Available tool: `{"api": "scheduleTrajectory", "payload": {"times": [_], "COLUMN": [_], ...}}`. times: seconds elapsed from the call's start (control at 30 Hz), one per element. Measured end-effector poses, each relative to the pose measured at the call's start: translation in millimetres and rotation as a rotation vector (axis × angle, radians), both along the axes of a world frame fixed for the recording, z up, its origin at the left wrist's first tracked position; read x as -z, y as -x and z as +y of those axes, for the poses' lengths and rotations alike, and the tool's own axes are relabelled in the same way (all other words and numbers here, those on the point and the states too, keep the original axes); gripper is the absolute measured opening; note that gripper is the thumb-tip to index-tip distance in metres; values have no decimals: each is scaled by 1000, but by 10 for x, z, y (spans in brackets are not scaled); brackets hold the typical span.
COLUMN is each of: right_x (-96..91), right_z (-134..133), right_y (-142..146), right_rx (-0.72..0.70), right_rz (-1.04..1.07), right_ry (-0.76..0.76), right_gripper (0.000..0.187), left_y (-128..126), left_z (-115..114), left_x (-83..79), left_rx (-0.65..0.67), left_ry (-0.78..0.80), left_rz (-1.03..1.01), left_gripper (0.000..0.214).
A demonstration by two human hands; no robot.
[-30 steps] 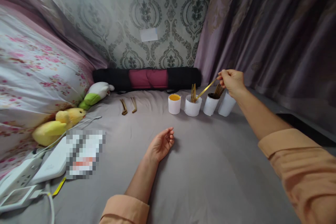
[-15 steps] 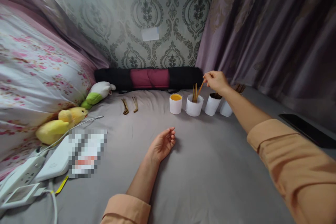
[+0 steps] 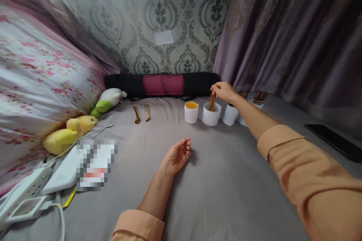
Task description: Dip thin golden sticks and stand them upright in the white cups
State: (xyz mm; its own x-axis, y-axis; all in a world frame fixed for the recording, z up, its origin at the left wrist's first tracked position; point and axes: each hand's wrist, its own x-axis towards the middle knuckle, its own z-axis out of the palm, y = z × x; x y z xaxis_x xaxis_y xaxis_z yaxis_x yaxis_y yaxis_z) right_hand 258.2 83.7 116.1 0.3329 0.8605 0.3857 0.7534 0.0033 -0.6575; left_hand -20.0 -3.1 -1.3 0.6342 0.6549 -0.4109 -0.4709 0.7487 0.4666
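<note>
My right hand pinches the tops of thin brown sticks that stand in a wide white cup. How many sticks are between the fingertips I cannot make out. To the left of that cup stands a white cup with an orange-yellow top. On its right is a narrower white cup, partly behind my right wrist. My left hand rests on the grey sheet, its fingers loosely curled and apart from the thumb, with nothing visible in it.
Thin bent brown-gold pieces lie left of the cups. A glass jar with brown sticks stands behind my right forearm. A black and maroon roll lines the wall. Plush toys, a power strip and a dark phone lie around.
My right hand has moved slightly left and down, over the wide cup; the stick it held at a slant is now upright among the others. My left hand keeps its place on the sheet.
</note>
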Motion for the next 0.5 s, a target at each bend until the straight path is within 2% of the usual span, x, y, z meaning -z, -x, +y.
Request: {"api": "scheduleTrajectory", "payload": {"times": [0.3,0.5], "right_x": [106,194], "right_z": [110,178], "right_y": [7,0], "right_rx": [-29,31], "right_rz": [-61,-50], "right_ry": [80,134], "right_gripper": [21,23], "left_y": [-4,-6], "left_z": [5,12], "left_x": [24,47], "left_rx": [0,2], "left_ry": [0,-4], "left_rz": [-8,-8], "left_gripper": [13,14]}}
